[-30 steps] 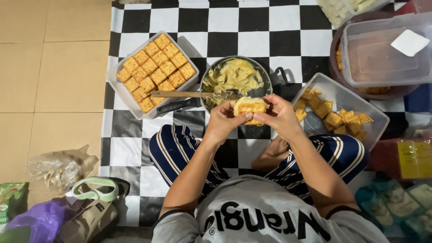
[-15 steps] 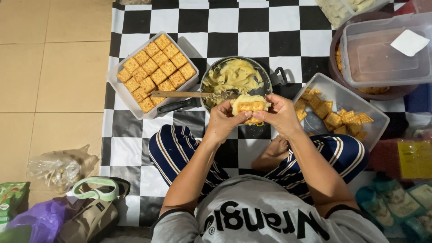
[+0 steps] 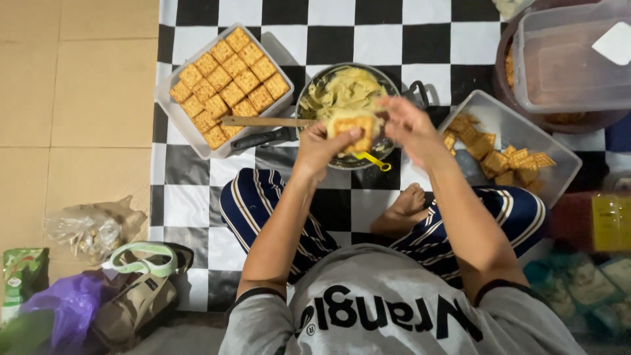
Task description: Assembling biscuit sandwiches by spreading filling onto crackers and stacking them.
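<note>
A black and white checkered mat [image 3: 420,39] covers the tan floor [image 3: 72,98]; both hands are up over the pan [image 3: 342,89]; the left hand [image 3: 322,148] grips a cracker [image 3: 348,125]; the right hand [image 3: 404,125] pinches its edge.

Metal pan [image 3: 309,92], wooden spatula [image 3: 263,121]

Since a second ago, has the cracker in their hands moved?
Yes. The cracker has gone up the picture, farther from the body: it was at the pan's near rim, now over it.
</note>
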